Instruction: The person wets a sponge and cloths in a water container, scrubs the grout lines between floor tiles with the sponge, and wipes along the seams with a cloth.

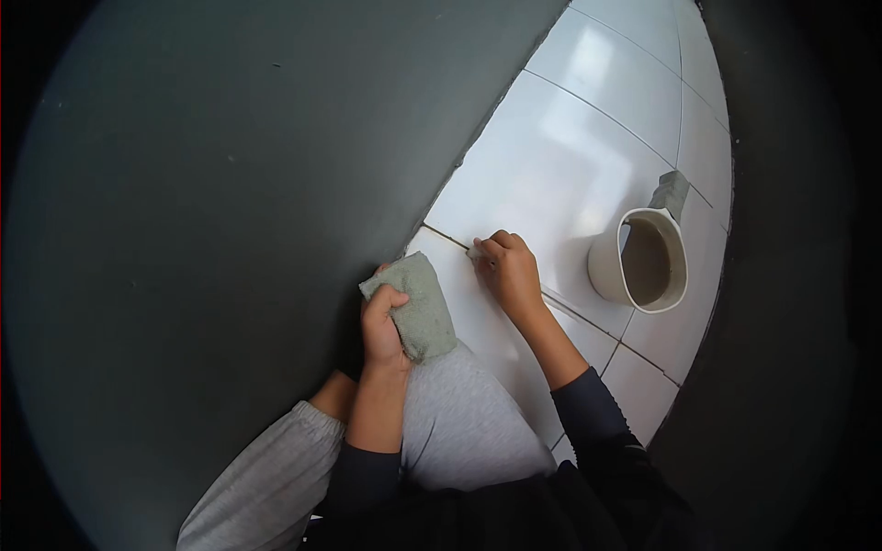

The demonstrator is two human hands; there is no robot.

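My left hand (378,338) is closed round a grey-green sponge (423,308), thumb across its face, above the edge of the white tiles. On the tiles to its right, my right hand (508,271) is closed in a pinch at a dark joint line (446,236). A small pale piece (474,253) shows at its fingertips, too little of it visible to name. Further right, a white plastic pitcher (604,266) stands on the tiles, holding murky brown water (646,264).
A grey block (671,193) lies against the pitcher's far side. White tiles (588,119) run between a dark grey surface (230,184) on the left and a dark area (781,275) on the right. My grey-clothed leg (469,413) extends beneath my hands.
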